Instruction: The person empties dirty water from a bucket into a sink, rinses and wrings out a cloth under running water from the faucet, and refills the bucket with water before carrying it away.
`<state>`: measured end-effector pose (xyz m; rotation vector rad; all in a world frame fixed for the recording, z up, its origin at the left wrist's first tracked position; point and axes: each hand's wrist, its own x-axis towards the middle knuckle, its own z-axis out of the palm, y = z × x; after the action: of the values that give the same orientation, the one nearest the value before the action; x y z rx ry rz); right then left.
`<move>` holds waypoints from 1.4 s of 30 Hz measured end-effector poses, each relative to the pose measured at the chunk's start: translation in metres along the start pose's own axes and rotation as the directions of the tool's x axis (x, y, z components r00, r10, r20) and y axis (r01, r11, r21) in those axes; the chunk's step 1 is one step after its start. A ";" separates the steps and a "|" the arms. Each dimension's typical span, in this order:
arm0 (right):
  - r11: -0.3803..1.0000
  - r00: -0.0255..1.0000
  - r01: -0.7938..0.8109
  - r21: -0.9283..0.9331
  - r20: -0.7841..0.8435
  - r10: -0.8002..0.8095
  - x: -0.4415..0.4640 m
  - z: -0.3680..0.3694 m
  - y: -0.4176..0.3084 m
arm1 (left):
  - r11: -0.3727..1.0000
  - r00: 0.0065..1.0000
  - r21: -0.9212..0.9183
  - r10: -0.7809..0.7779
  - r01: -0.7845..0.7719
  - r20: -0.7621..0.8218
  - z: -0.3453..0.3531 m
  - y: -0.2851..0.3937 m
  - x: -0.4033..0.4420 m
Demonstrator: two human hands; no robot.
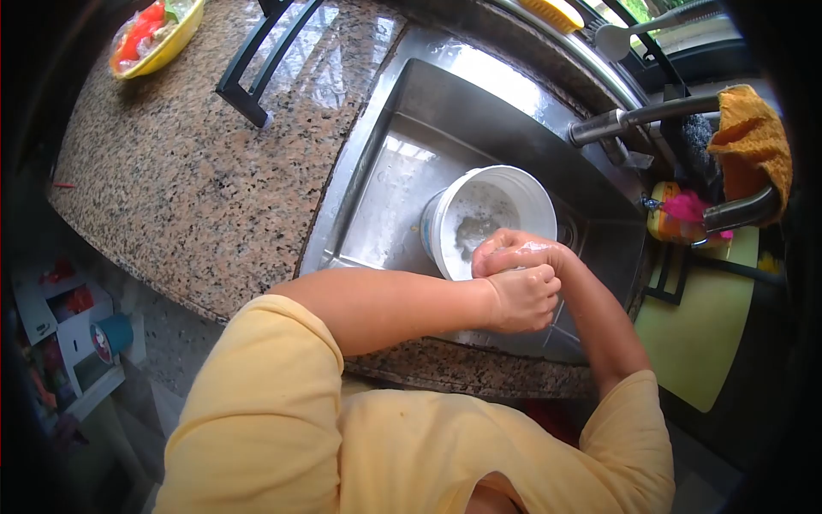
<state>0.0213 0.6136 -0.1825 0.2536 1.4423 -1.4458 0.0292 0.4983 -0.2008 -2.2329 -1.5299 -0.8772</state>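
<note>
At the near left, I make out a teal tub (112,336) below counter height, among clutter too dim for me to name. Far left, a yellow bowl (175,47) with red and pale contents sits on the speckled granite counter (231,180), and to its right a black frame (251,104) stands by the counter's far edge. Next comes the steel sink (398,197), and inside it, toward the right, I have the white bucket (539,206), mouth up, with cloudy grey liquid in the bottom. Both of my hands meet at the bucket's near rim. The left hand (524,297), its forearm reaching across from the left, is curled into a narrow fist on the near side; the right hand (516,251) is bent over just beyond it, wet and glistening, fingers folded in and pressed against the left. I cannot tell from here whether anything is pinched between them. Further right, a metal faucet (595,128) reaches from the far wall of the sink, with an orange cloth (747,128) draped over its spout. Below that cloth I see a bright pink item (685,206), and nearer, a yellow-green board (698,343).
</note>
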 end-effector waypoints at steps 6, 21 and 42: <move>0.951 0.997 0.008 -0.310 -0.066 -0.030 0.014 0.018 -0.007 | 0.973 0.898 -0.094 0.230 -0.210 0.375 0.030 0.007 -0.009; 0.307 0.824 -0.300 -0.903 -0.407 -0.394 -0.007 0.044 0.118 | -0.087 -0.111 -0.753 -0.994 0.652 0.018 -0.137 -0.035 -0.096; 0.774 0.272 0.617 -0.142 -0.885 -0.379 0.039 0.059 0.063 | -0.057 -0.163 -0.844 -0.986 0.533 -0.036 -0.183 0.039 -0.082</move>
<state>0.0803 0.5617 -0.2351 0.8866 2.3667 -2.1998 -0.0138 0.3214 -0.1078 -0.0758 -2.3377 -2.5244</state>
